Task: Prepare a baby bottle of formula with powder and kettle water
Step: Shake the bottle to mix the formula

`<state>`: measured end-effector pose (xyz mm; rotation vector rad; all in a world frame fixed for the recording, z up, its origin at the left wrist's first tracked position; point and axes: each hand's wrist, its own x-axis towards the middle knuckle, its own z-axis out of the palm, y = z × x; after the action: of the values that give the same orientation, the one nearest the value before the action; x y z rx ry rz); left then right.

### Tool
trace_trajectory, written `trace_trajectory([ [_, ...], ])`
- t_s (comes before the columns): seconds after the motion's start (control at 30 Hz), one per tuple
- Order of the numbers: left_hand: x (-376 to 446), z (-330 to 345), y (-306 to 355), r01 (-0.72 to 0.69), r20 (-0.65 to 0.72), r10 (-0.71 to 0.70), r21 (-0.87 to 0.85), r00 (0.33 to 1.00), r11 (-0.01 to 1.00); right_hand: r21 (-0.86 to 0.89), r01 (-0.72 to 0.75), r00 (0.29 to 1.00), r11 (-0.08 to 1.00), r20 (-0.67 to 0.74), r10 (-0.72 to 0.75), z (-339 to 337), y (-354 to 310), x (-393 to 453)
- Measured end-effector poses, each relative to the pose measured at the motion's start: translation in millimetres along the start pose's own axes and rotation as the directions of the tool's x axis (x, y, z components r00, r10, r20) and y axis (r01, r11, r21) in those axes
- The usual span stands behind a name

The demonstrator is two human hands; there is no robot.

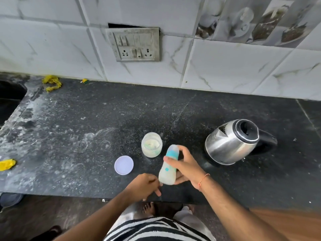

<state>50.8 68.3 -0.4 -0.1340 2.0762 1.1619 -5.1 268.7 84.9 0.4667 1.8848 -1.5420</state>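
The bottle (169,166) is gripped tilted by the right hand (184,168); the left hand's (145,186) fingers are loosely curled beside its base.

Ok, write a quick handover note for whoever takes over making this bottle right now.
Right hand: grip around the baby bottle, capped, held tilted above the counter; pale, cloudy contents inside.
Left hand: fingers loosely curled at the bottle's base, holding nothing that can be seen.
Powder jar: open, upright, just behind the bottle; its lid lies flat to its left.
Kettle: on the counter to the right, lid open.
Done, by the look of it: bottle filled and closed.
Left, probably: finish mixing, put the lid back on the jar, close the kettle.
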Motion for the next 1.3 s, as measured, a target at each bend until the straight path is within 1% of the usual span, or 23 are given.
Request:
trace_trajectory([
  [0.03,-6,0,-4,-0.079,-0.046,0.082,0.066,0.996,0.995,-0.066,-0.005,0.999,0.998,0.043,0.008,2,2,-4],
  [0.07,-12,2,-6,-0.159,-0.103,0.172,0.121,0.98,0.98,-0.076,-0.03,0.998,0.997,0.059,0.035,4,5,-9],
  [0.1,-18,4,-6,-0.241,-0.157,0.262,0.139,0.952,0.961,-0.039,-0.06,0.996,0.997,0.062,0.062,5,6,-11],
  [0.13,-25,5,-3,-0.321,-0.205,0.346,0.144,0.916,0.936,0.012,-0.101,0.992,0.995,0.079,0.1,7,7,-15],
  [0.23,-40,-2,13,-0.55,-0.261,0.586,0.2,0.768,0.811,0.151,-0.207,0.961,0.967,0.216,0.172,8,3,-25],
  [0.3,-47,-10,26,-0.644,-0.289,0.678,0.215,0.676,0.734,0.207,-0.265,0.944,0.942,0.253,0.21,9,4,-31],
  [0.37,-49,-16,37,-0.686,-0.305,0.718,0.223,0.626,0.693,0.259,-0.295,0.936,0.92,0.273,0.224,10,6,-32],
  [0.43,-51,-20,47,-0.68,-0.319,0.719,0.244,0.617,0.692,0.289,-0.298,0.931,0.91,0.298,0.21,9,11,-33],
  [0.5,-53,-21,55,-0.648,-0.339,0.694,0.256,0.635,0.717,0.31,-0.298,0.93,0.903,0.305,0.202,9,13,-35],
  [0.57,-57,-21,61,-0.641,-0.358,0.684,0.25,0.636,0.726,0.329,-0.31,0.925,0.892,0.321,0.203,10,17,-37],
  [0.77,-68,-17,75,-0.656,-0.412,0.687,0.241,0.598,0.715,0.417,-0.31,0.913,0.854,0.382,0.146,6,14,-48],
  [0.87,-65,-15,73,-0.677,-0.404,0.706,0.24,0.582,0.696,0.443,-0.291,0.909,0.848,0.405,0.1,2,10,-52],
  [0.93,-63,-16,71,-0.699,-0.368,0.745,0.279,0.556,0.659,0.432,-0.256,0.905,0.865,0.421,0.058,-4,7,-52],
  [1.0,-64,-21,71,-0.713,-0.283,0.794,0.349,0.538,0.608,0.382,-0.217,0.914,0.898,0.403,0.05,-8,3,-51],
  [1.1,-67,-38,76,-0.731,-0.028,0.828,0.454,0.56,0.51,0.302,-0.206,0.932,0.931,0.349,0.093,-6,-3,-54],
  [1.13,-67,-42,78,-0.728,0.026,0.818,0.473,0.575,0.497,0.316,-0.201,0.935,0.927,0.345,0.085,-4,-3,-54],
  [1.17,-68,-45,79,-0.727,0.042,0.807,0.463,0.589,0.507,0.351,-0.179,0.938,0.919,0.342,0.052,-3,-2,-54],
  [1.2,-69,-47,81,-0.733,0.022,0.802,0.42,0.597,0.534,0.41,-0.151,0.941,0.9,0.339,0.003,-4,1,-51],
  [1.23,-70,-48,81,-0.744,-0.029,0.801,0.353,0.597,0.567,0.492,-0.12,0.943,0.862,0.328,-0.055,-4,4,-48],
  [1.3,-71,-47,79,-0.753,-0.184,0.783,0.214,0.594,0.622,0.651,-0.063,0.966,0.756,0.229,-0.117,-6,4,-41],
])
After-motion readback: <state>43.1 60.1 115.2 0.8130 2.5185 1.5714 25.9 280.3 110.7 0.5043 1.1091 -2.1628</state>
